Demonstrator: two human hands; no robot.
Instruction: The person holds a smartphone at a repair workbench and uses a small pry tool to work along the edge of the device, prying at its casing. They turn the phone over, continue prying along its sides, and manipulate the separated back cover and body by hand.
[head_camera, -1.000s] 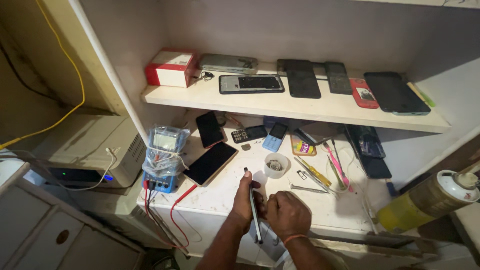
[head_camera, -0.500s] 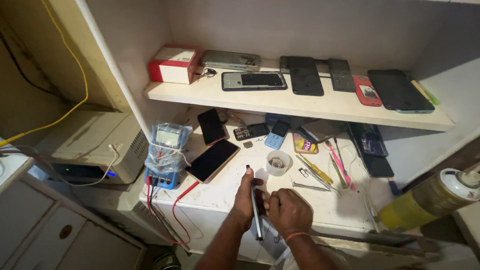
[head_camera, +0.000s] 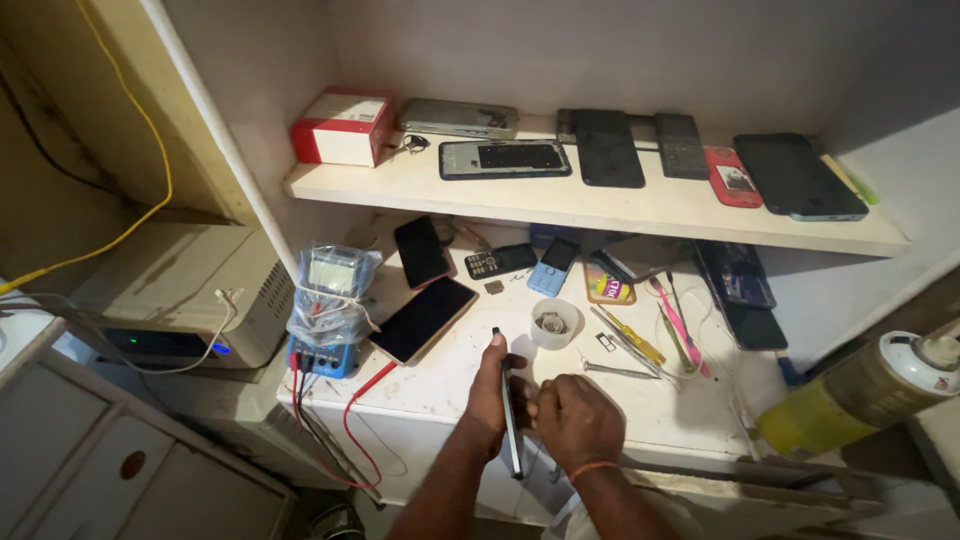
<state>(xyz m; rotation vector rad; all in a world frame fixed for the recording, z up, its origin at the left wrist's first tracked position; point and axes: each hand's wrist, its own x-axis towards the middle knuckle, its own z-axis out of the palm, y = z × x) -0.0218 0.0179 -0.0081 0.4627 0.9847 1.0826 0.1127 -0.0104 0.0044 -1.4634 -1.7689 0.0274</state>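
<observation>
My left hand (head_camera: 488, 402) and my right hand (head_camera: 578, 420) both grip a thin dark smartphone (head_camera: 509, 415), held edge-on over the front of the white worktop (head_camera: 690, 415). The left fingers lie along its left side, and the right hand is a closed fist against its right side. Just beyond the hands stands a small white cup (head_camera: 553, 323) holding small parts. A larger black phone (head_camera: 423, 318) lies face up to the left of it.
A bagged blue multimeter (head_camera: 327, 310) with red leads stands at the left. Screwdrivers (head_camera: 630, 338), tweezers and small phones (head_camera: 552, 265) litter the worktop. The upper shelf (head_camera: 560, 200) carries several phones and a red-white box (head_camera: 343, 127). A yellow-green spray can (head_camera: 860, 395) lies at right.
The view has shifted slightly. Both hands stay on the edge-on phone in nearly the same spot.
</observation>
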